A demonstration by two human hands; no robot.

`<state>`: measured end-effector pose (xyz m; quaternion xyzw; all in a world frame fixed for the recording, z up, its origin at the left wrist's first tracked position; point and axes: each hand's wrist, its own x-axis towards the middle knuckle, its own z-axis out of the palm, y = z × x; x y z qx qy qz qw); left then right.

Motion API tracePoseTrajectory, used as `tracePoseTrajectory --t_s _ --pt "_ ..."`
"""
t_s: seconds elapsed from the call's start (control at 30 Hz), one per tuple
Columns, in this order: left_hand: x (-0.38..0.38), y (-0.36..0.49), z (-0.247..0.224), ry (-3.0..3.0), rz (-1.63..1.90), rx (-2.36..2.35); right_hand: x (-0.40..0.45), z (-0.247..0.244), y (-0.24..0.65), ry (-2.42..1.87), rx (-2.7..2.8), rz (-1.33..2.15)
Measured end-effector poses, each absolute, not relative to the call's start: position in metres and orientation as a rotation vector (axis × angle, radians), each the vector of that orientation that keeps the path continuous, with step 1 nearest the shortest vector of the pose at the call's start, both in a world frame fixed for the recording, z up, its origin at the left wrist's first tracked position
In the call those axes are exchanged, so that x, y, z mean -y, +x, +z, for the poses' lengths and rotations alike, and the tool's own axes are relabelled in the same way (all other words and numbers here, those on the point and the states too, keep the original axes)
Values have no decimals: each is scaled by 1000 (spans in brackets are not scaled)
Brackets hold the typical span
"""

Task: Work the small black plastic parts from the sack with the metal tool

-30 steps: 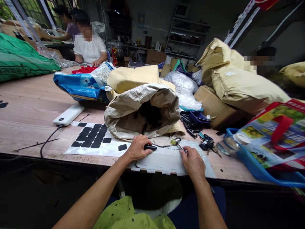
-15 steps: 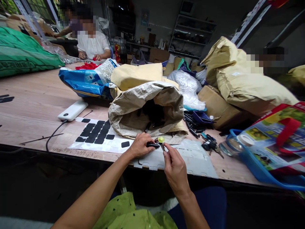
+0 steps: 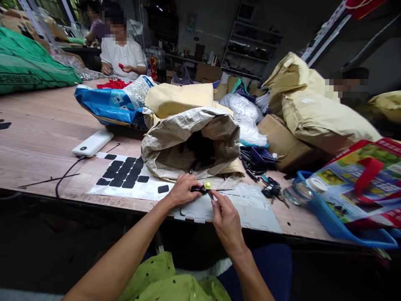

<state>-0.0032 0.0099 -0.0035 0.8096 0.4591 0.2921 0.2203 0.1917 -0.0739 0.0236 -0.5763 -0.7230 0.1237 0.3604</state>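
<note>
Fingers closed, my left hand (image 3: 184, 190) grips a small black part (image 3: 197, 189) just in front of the open sack (image 3: 163, 146). My right hand (image 3: 228, 219) pinches a thin dark rod with a shiny shaft (image 3: 212, 195), its tip meeting the black part. Where the two meet sits a small round yellow-green piece (image 3: 207, 185); I cannot tell which of them it belongs to. Dark pieces lie inside the sack, one black piece (image 3: 193, 167) at its mouth. Below both hands is a grey sheet (image 3: 250, 207) on the table.
Left of my hands lies a white sheet (image 3: 150, 193) with black stickers, behind it a white power bank (image 3: 93, 144) with cable. On the right are keys (image 3: 272, 188), a clear bottle (image 3: 300, 192) and a blue basket (image 3: 332, 228). Across the table a person (image 3: 122, 56) handles red pieces.
The rod's tip and the yellow-green piece have shifted slightly left, closer against the black part. Across the table, the person has raised a red piece. The view has shifted slightly.
</note>
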Motion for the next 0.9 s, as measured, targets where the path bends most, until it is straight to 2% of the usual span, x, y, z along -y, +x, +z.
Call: tracePoseTrajectory --t_s 0.2,0.37,0.53,0.73,0.9 --pt "-10 -3 -3 2233 808 -1270 63 28 221 -1631 1725 171" --pt "-9 -2 -4 2211 808 -1284 51 15 257 -2006 1721 -148" --pt "-11 -3 -3 2214 809 -1273 48 -1 265 -2128 1720 -461" --pt "17 -3 17 2266 842 -1042 49 -3 261 -2136 1735 -455" --pt "93 12 9 2184 586 -688 49 -2 260 -2166 1728 -413"
